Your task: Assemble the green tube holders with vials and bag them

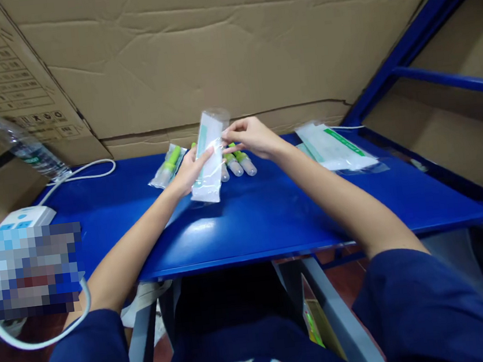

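Note:
My left hand (191,172) grips a clear plastic bag (207,179) with a white and pale green printed face, thumb laid across its front. The bag is upright and tilted slightly to the right above the table. My right hand (250,135) has thumb and forefinger pinched at the bag's upper right edge, its other fingers partly curled. Behind and below the hands lie several clear tubes with green caps (245,163), some partly hidden by the bag. Left of them is a wrapped green-capped tube (168,167) in a clear sleeve.
A stack of flat plastic bags (342,149) with a green strip lies right on the blue table (247,227). At left are a white power strip (23,217) with a cable and a leaning water bottle (23,145). A cardboard wall (231,54) stands behind.

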`<state>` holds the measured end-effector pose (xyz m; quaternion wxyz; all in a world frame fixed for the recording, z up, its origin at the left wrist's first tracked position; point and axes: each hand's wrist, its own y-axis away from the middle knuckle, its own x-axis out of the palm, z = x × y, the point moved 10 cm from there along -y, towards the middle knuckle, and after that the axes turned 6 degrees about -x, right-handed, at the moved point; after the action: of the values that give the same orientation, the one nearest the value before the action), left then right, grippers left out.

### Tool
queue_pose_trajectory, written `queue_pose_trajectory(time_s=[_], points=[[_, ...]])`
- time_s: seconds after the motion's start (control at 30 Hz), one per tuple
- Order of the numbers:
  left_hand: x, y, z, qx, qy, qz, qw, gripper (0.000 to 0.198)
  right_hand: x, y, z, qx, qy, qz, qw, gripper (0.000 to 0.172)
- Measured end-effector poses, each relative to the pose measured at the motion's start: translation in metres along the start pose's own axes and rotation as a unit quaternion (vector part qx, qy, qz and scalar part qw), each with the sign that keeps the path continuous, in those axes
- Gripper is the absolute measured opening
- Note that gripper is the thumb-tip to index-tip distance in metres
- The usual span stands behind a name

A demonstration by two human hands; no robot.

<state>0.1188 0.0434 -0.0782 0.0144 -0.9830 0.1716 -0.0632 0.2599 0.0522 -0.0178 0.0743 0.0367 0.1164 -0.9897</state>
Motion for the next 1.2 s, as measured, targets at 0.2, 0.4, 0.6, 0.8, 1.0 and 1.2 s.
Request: queue_pose_trajectory(time_s=[0.2,0.4,0.6,0.8,1.0,1.2], points=[[-0.027,-0.001,0.003,-0.038,-0.042,-0.056,0.997,0.054,-0.045,-0.009,-0.024,-0.014,0.257,-0.053,0.965,0.028],[-0.033,-0.004,0.011,-0.075,-0.016,-0.048,0.996,0.048,-0.055,0.003,-0.073,0.115,0.502,0.093,0.852,0.052],[-0.046,-0.008,0.017,-0.087,-0.085,-0.069,0.99,0.041,-0.053,0.007,-0.082,0.072,0.518,0.083,0.848,0.038],[-0.053,-0.006,0.014,-0.089,-0.118,-0.082,0.986,0.049,-0.073,0.009,-0.08,0.064,0.442,0.003,0.895,0.02],[-0.054,-0.008,0.014,-0.086,-0.101,-0.073,0.988,0.044,-0.126,0.018,-0.057,0.059,0.271,-0.028,0.96,0.025],[-0.053,-0.007,0.015,-0.1,-0.101,-0.068,0.988,0.031,-0.139,0.026,-0.033,0.005,0.225,0.058,0.973,0.057]])
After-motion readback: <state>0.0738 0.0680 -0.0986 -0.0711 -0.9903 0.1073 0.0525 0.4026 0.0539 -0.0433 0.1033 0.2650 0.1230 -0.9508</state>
